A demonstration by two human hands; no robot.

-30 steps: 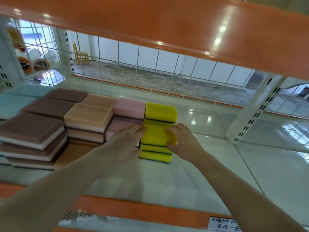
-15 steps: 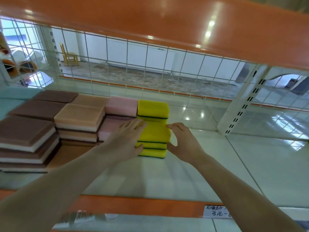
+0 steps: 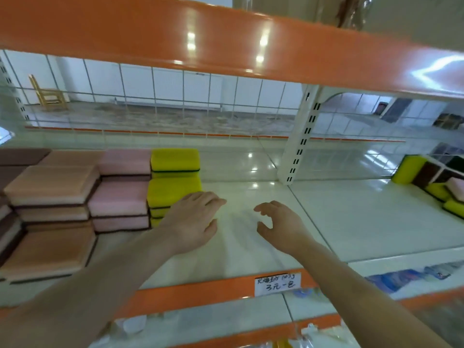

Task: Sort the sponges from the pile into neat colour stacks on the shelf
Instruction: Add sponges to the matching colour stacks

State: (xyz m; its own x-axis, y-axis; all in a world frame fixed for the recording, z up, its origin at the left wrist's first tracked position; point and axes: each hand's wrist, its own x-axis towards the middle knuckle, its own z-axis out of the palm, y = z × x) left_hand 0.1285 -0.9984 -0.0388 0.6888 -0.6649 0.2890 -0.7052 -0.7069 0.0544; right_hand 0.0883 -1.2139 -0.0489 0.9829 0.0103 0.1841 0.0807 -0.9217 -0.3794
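Hovering hands (image 3: 193, 219) beside blocky sponges (image 3: 173, 189).

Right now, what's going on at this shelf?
A person is sorting sponges by colour on a shop shelf. Both hands are empty: the left hand hovers by the yellow stack, the right hand over bare shelf, fingers loosely curled. Pink, orange and brown stacks stand to the left. An unsorted pile remains at far right.

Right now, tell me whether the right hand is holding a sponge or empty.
Empty. The right hand hovers over the bare white shelf, fingers loosely curled round nothing, apart from the yellow sponge stack.
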